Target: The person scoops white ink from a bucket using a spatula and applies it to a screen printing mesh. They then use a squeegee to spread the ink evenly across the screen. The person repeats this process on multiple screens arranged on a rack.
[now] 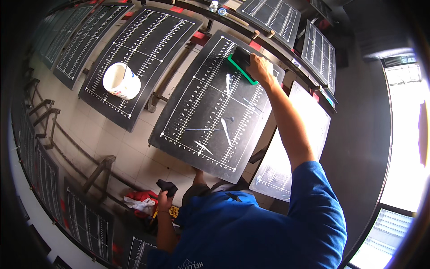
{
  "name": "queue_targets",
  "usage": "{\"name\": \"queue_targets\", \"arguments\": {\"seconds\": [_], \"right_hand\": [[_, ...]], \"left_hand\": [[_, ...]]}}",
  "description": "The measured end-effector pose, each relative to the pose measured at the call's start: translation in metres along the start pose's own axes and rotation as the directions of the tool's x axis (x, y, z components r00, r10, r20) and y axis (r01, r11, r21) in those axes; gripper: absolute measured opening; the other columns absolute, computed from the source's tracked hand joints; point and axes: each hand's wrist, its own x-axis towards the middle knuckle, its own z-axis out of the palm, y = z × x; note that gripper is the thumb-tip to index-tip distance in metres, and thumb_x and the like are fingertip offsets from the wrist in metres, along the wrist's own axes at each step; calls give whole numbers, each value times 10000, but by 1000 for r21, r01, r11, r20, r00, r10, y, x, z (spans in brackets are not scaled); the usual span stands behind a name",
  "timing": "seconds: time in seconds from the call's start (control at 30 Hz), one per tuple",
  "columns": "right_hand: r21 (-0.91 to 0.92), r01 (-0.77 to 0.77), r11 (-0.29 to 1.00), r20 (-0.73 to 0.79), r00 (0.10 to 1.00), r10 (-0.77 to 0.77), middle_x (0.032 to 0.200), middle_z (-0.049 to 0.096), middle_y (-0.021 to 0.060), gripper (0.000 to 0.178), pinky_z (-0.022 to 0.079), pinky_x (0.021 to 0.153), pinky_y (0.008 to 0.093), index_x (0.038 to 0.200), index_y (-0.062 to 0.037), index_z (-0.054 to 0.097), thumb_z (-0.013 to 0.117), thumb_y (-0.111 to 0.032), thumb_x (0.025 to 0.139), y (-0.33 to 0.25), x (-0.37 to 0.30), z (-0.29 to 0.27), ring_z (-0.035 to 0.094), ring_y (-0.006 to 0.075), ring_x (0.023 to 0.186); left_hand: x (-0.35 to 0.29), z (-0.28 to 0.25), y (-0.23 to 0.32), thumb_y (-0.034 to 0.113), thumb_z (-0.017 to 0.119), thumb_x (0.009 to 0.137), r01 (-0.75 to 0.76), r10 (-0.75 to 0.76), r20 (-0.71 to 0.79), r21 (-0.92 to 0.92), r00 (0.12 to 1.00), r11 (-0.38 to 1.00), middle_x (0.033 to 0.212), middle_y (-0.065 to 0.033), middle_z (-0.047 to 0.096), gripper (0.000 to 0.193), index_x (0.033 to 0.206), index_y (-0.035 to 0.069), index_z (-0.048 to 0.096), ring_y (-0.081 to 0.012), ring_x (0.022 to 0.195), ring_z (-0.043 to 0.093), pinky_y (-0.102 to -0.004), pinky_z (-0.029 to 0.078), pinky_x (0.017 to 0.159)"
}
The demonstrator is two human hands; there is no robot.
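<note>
In front of me a black board (183, 148) lies on a rack, marked with white ruled scales and a border. Near its far right part, my right hand (260, 68) is closed around a black-bodied squeegee (242, 68) with a long green edge, which rests on or just over the surface. White smears (225, 130) mark the middle and near part of this board. Low at my left side, away from the board, my left hand (165, 200) is wrapped round a small black object (166, 186) whose kind I cannot make out.
A white bucket (129, 87) stands on the neighbouring board (105, 101) to the left. More marked boards sit on racks around me. A glare-lit board (309, 116) is close on the right. Beyond the far rail lie a roll of tape (222, 11) and a small bottle (213, 6).
</note>
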Motion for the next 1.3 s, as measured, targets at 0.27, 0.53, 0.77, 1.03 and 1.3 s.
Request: {"name": "queue_targets", "arguments": {"seconds": [0.27,0.53,0.77,1.03,1.3], "right_hand": [[-57,-112,992,64,991,116,875,687,260,250,552,738,507,940,-5,615,692,-128,736,24,-50,8,691,433,873],[324,-390,862,163,920,356,761,694,179,412,561,723,412,938,13,707,773,-216,602,165,-148,-17,692,308,722],[-35,-591,806,-152,800,580,1012,719,106,484,546,822,441,1152,-160,662,735,-260,684,314,-255,-33,697,321,961],[351,-374,858,-366,789,494,995,668,231,343,489,910,446,1090,-20,675,650,-65,752,371,-316,78,636,381,1018],[219,-4,976,-288,955,68,942,663,55,324,544,801,370,1049,-125,707,658,-43,740,213,-402,35,654,254,925]], "left_hand": [[16,6,24,61,457,904,-53,51,21,125,998,991,1194,-144,622,364,1248,17,567,-297,1070,653,-442,566,916],[25,9,0,59,485,878,-78,71,87,78,994,994,1186,-146,630,381,1244,21,583,-300,1076,646,-444,557,919],[36,13,-11,72,495,864,254,-254,57,22,965,967,1214,-164,586,363,1218,17,551,-350,1106,623,-497,557,914],[23,69,12,49,483,896,383,-385,66,33,921,923,1230,-174,592,349,1237,20,553,-349,1125,619,-538,543,932],[2,242,-8,7,407,966,456,-454,261,55,852,888,1289,-178,592,354,1307,11,503,-345,1204,590,-550,493,1012]]}}
